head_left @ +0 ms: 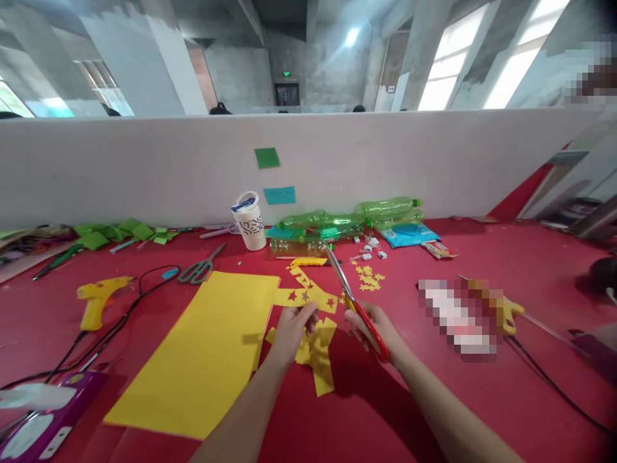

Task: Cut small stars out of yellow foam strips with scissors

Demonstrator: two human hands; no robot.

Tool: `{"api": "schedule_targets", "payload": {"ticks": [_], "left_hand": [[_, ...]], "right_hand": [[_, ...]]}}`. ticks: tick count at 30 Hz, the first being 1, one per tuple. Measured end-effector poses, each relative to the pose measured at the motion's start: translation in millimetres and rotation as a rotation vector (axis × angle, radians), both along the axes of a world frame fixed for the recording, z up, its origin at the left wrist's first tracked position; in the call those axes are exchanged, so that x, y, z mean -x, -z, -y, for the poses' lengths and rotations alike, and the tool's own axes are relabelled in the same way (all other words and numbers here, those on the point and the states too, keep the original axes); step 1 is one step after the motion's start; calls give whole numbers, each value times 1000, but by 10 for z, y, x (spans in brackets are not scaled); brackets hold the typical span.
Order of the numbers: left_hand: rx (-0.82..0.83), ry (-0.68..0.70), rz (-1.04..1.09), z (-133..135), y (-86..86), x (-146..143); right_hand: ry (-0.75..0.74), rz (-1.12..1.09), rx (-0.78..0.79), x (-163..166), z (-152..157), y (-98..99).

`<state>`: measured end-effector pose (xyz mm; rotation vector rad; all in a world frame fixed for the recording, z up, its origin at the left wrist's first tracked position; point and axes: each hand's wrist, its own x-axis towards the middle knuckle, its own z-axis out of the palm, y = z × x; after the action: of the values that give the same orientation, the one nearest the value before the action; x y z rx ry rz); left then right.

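Note:
My left hand [294, 331] pinches a yellow paper strip [284, 296] with star-shaped holes cut in it. In my right hand [369, 325] is a pair of red-handled scissors [341, 271], blades pointing up and away from me, just right of the strip's end. Whether the blades are parted is hard to make out. Under my left hand lie yellow paper scraps [322, 366]. Beyond the scissors rests a small heap of yellow paper stars [369, 280]. A large yellow sheet [202, 354] lies flat to the left of my left hand.
Green plastic bottles [337, 222] and a white cup [250, 225] stand or lie along the white partition [144, 167]. Green-handled scissors [200, 269], a yellow glue gun [99, 301] and a purple power strip [62, 411] are at left. Another glue gun [508, 316] lies right, near another person's arm [598, 344].

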<state>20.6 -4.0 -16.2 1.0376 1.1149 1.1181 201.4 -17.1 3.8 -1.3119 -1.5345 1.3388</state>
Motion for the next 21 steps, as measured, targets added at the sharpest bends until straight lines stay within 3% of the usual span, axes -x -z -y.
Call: {"api": "schedule_targets", "payload": {"ticks": [4, 8, 12, 21], "left_hand": [[-89, -154, 31, -99, -3, 172], [-165, -239, 110, -162, -30, 298], [-171, -227, 100, -179, -56, 340], [-176, -125, 71, -140, -175, 299]], "right_hand": [[-144, 271, -117, -69, -9, -79], [-273, 341, -117, -66, 36, -128], [-369, 321, -39, -51, 72, -150], [-347, 252, 50, -39, 77, -132]]}}
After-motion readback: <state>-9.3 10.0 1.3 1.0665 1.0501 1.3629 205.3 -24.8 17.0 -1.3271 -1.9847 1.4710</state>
